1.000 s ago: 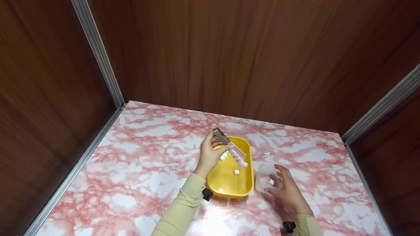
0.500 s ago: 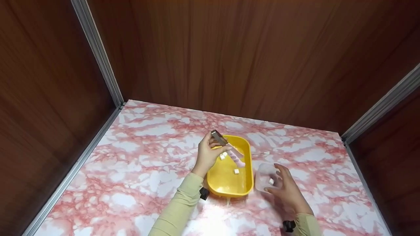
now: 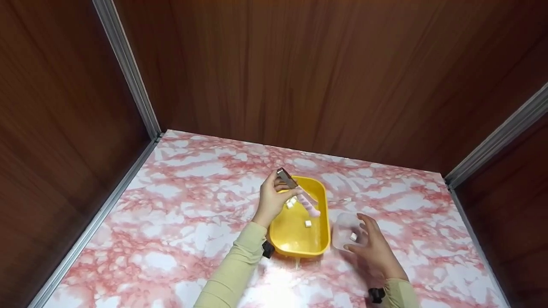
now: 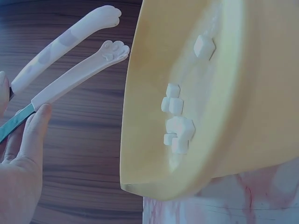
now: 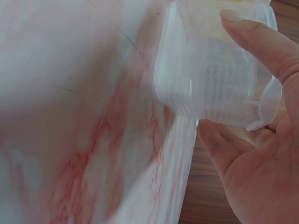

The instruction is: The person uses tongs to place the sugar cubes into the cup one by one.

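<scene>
My left hand (image 3: 270, 200) pinches a pair of tongs (image 4: 74, 77) by its metal part, thumb on one side and fingers on the other. The tongs have pale pink arms ending in paw-shaped tips, which stand apart with nothing between them. They hang over the yellow basin (image 3: 295, 241). Inside the basin lie several white cubes (image 4: 176, 106), mostly clustered, plus a separate cube (image 3: 308, 223). My right hand (image 3: 379, 250) grips a clear plastic container (image 5: 210, 70) between thumb and fingers, to the right of the basin. One white cube (image 3: 353, 236) shows in that container.
Everything stands on a table (image 3: 184, 205) with a red-and-white marbled top. Dark wood panels (image 3: 278, 77) with metal edge strips (image 3: 132, 72) enclose its back and sides.
My left hand and the tongs have shifted very slightly left. The right hand keeps its grip on the container, and the cubes lie as before.
</scene>
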`<state>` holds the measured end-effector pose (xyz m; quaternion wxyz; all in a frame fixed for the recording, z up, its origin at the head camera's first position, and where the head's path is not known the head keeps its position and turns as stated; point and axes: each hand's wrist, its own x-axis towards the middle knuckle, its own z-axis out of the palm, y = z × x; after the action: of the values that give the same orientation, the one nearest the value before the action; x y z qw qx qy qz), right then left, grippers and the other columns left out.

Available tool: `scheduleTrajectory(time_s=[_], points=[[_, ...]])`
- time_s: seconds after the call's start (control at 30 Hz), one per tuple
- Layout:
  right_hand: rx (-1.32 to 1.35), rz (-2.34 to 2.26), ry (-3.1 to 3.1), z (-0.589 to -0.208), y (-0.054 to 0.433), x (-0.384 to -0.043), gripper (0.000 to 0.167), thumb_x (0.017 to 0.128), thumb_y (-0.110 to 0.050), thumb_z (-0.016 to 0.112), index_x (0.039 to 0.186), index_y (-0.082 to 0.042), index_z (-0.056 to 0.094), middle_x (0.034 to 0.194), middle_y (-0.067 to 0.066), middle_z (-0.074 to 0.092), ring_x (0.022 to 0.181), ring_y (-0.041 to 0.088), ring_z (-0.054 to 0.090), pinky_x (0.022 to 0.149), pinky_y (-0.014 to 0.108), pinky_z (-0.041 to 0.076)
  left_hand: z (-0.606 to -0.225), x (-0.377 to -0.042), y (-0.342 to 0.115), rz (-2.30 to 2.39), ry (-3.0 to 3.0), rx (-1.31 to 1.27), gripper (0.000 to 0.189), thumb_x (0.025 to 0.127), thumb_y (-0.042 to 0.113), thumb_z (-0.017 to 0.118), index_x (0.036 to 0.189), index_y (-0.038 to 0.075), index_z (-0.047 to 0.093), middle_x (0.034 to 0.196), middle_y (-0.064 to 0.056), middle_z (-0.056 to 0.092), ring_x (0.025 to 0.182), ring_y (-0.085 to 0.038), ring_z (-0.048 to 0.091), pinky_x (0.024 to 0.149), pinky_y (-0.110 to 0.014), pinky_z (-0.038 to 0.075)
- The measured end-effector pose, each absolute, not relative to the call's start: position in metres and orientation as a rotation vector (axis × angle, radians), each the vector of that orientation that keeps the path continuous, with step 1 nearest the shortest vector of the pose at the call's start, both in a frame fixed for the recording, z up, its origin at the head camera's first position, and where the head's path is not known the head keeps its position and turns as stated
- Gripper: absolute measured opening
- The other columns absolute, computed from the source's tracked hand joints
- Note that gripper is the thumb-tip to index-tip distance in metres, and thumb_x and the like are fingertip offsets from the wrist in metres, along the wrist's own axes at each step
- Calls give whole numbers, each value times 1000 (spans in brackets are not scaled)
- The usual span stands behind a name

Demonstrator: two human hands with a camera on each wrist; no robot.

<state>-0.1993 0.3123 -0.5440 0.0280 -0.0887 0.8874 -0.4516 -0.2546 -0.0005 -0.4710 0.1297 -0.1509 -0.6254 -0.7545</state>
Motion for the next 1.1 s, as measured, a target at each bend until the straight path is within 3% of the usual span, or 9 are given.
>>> scheduleTrajectory(time_s=[0.27,0.63,1.1], points=[[-322,-1378,2787,-544,313,-199,95,72,-13,85,147,-9,27,150,12,26,133,44,30,103,57,34,-470,-259,3,-2142,-1847,-498,40,74,-8,77,107,-7,56,95,-29,63,87,-43,63,80,-43,55],[-334,-1383,2801,-545,314,-200,94,71,-11,85,146,-8,29,149,13,28,132,45,32,102,57,36,-478,-269,12,-2063,-1997,-511,43,71,-2,81,107,-4,58,93,-25,64,85,-37,65,78,-38,56],[-286,-1381,2755,-545,314,-198,93,73,-19,84,147,-12,27,151,12,22,135,43,27,102,55,37,-493,-283,23,-1838,-2184,-526,48,69,9,86,111,5,62,87,-5,65,79,-15,66,72,-23,55]])
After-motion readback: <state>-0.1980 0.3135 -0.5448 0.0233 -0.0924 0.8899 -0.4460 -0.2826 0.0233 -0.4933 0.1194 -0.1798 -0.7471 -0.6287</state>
